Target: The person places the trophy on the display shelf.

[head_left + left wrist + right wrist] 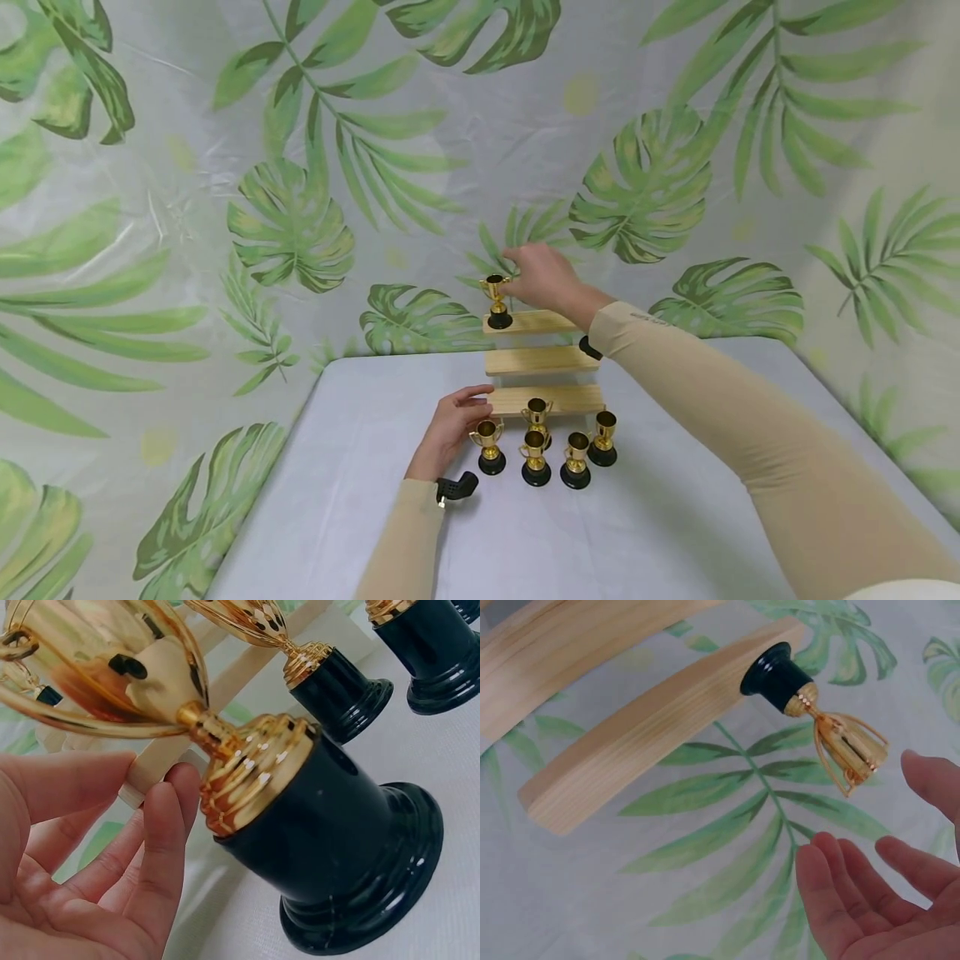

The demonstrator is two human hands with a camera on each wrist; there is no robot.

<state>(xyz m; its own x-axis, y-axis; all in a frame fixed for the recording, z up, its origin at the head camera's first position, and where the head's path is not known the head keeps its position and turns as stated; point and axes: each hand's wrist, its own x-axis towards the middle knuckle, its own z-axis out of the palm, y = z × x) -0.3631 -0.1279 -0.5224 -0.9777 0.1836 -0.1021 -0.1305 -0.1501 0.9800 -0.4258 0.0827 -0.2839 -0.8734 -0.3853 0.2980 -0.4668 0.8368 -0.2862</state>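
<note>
Trophies line up in front of a three-step wooden stand (542,360) on the white tabletop (360,517), and you are caught mid-placement. Your right hand (542,277) hovers at the far top step, fingers loosely spread and holding nothing, just beside the top trophy (495,301), which stands upright at the step's left end; the right wrist view shows a gap between your fingertips (832,859) and the cup. Your left hand (452,425) rests on the tabletop at the near step's left end, fingers relaxed and close to the stem of the nearest trophy (489,447), touching or almost touching but not gripping it.

Judged from this, one cup has been set on the top step and the step in hand is letting go of it, with five more cups waiting in the cluster (551,443) at the foot of the stand. The next move calls for a clean pinch on the nearest trophy's stem, a straight lift clear of its neighbours, and a level set-down on a narrow step, since these tall cups look easy to tip.

A dark object (589,347) behind your right sleeve (750,433) is mostly hidden, possibly another base. The small black device (457,487) at your left wrist is hard to make out.
</note>
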